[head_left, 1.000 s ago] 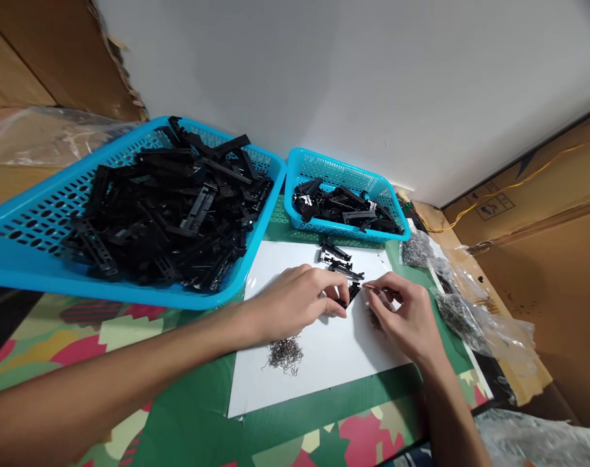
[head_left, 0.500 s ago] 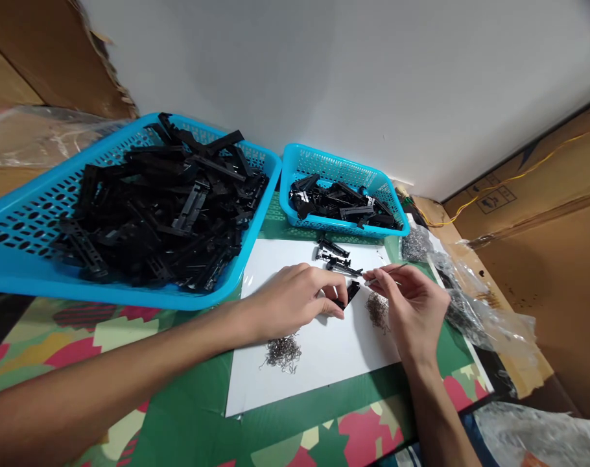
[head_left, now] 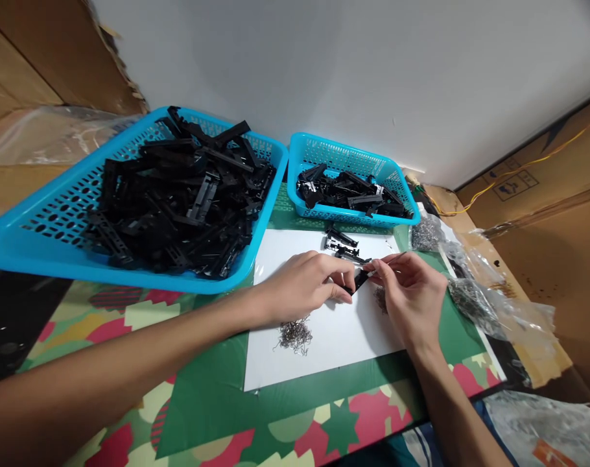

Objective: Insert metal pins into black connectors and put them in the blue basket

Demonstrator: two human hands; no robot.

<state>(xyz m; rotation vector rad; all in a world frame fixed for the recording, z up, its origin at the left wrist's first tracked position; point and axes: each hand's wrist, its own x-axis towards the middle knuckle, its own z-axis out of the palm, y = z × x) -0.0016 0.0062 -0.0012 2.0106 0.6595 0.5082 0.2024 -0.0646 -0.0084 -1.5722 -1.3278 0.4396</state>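
Observation:
My left hand (head_left: 307, 285) rests on the white sheet (head_left: 334, 340) with its fingers closed on a small black plastic part (head_left: 357, 283). My right hand (head_left: 412, 295) is beside it, thumb and forefinger pinched on a thin metal pin held against the end of that part. A small heap of metal springs (head_left: 295, 335) lies on the sheet below my left hand. A second heap (head_left: 380, 297) is partly hidden under my right hand. Two or three more black parts (head_left: 342, 243) lie at the sheet's far edge.
A large blue basket (head_left: 47, 259) heaped with black plastic parts stands at the left. A smaller blue basket (head_left: 346, 217) with fewer parts stands behind the sheet. Clear bags of metal springs (head_left: 470, 301) lie at the right, by cardboard boxes (head_left: 542, 214). A patterned green cloth (head_left: 202, 402) covers the table.
My right hand lifted from the spring heap and brought the pin to the black part in my left hand. The left hand stayed put; the camera shifted slightly.

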